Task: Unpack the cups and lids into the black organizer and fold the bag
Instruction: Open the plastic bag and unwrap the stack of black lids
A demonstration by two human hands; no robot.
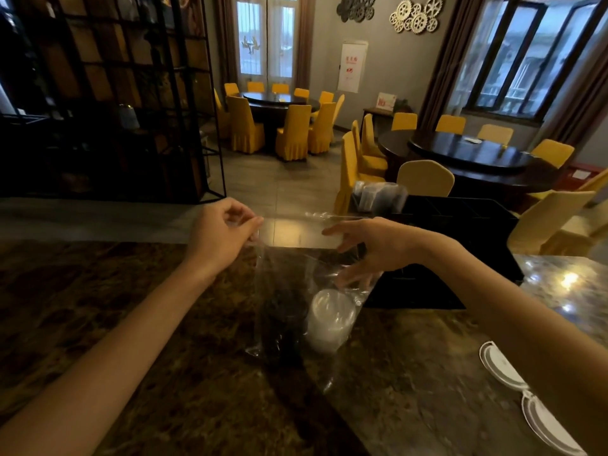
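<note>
A clear plastic bag (283,291) is held up over the dark marble counter (131,324), its mouth stretched open. My left hand (220,232) pinches the bag's left rim. My right hand (365,248) reaches into the bag's mouth with fingers spread, just above a stack of clear lids or cups (330,319) at the bottom of the bag. The black organizer (460,225) stands just behind and to the right of the bag. Clear cups (378,194) stick out of its far left compartment.
Two white lids (526,393) lie at the counter's right, partly under my right forearm. A black wire shelf (108,93) stands at the far left. Beyond the counter are round dark tables with yellow chairs (292,133).
</note>
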